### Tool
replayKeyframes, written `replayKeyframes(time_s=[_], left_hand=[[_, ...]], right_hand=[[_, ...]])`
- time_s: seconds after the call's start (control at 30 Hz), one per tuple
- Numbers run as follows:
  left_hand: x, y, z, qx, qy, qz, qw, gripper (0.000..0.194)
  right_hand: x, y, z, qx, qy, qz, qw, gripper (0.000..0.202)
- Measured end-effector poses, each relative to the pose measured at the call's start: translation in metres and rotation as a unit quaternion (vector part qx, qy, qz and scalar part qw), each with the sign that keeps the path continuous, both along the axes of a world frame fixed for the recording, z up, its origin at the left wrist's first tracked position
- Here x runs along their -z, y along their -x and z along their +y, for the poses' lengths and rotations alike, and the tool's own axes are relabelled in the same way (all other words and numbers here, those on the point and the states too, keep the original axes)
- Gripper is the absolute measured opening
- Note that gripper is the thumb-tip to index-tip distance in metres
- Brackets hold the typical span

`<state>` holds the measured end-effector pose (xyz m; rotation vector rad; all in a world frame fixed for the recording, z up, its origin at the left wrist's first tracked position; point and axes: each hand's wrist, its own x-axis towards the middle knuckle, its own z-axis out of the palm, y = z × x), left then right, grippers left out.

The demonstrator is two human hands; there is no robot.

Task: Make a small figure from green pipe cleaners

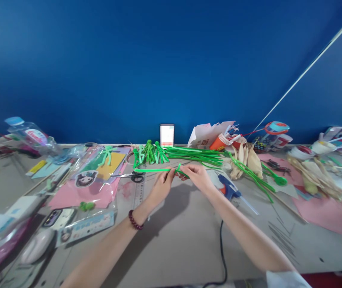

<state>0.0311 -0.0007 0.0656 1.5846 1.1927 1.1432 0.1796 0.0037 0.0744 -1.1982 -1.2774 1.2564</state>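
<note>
Both hands meet over the middle of the table around a bright green pipe cleaner (151, 170). Its long end sticks out to the left and a short end rises between the fingers. My left hand (164, 182) pinches it, a dark red bead bracelet on the wrist. Pressed close beside it, my right hand (197, 176) has its fingertips closed on the same green piece. Just behind lie a bundle of green pipe cleaners (195, 155) and several twisted green pipe-cleaner figures (149, 153). Fingers hide the exact point of bending.
A blue glue gun (231, 189) with a black cord lies right of my hands. Scissors (136, 176) and a ruler (139, 194) are to the left, near pink paper (105, 196). Orange paper cups (219, 142), dried husks (253, 162) and a plastic bottle (30, 134) line the back.
</note>
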Motion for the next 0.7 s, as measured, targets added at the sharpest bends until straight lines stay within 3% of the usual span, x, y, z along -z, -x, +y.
replayKeyframes(time_s=[0.17,0.33,0.43,0.53,0.63,0.7], left_hand=[[0.000,0.003,-0.003,0.022,-0.079,0.060,0.995,0.037],[0.014,0.005,0.002,0.012,-0.087,0.111,0.990,0.041],[0.015,0.004,0.004,0.000,-0.042,0.056,0.998,0.043],[0.009,0.002,0.004,0.027,0.064,-0.064,0.995,0.046],[0.001,0.003,0.004,0.097,0.162,-0.176,0.966,0.045],[-0.002,0.006,0.004,0.126,0.186,-0.203,0.953,0.044]], right_hand=[[0.004,-0.001,0.003,-0.036,0.044,0.060,0.997,0.026],[0.005,0.003,-0.001,-0.013,0.010,0.001,1.000,0.017],[0.007,0.008,-0.006,0.029,-0.062,-0.055,0.996,0.014],[0.008,0.014,-0.010,0.067,-0.112,-0.058,0.990,0.014],[0.008,0.016,-0.011,0.061,-0.101,-0.014,0.993,0.017],[0.007,0.015,-0.010,0.038,-0.077,0.021,0.996,0.019]])
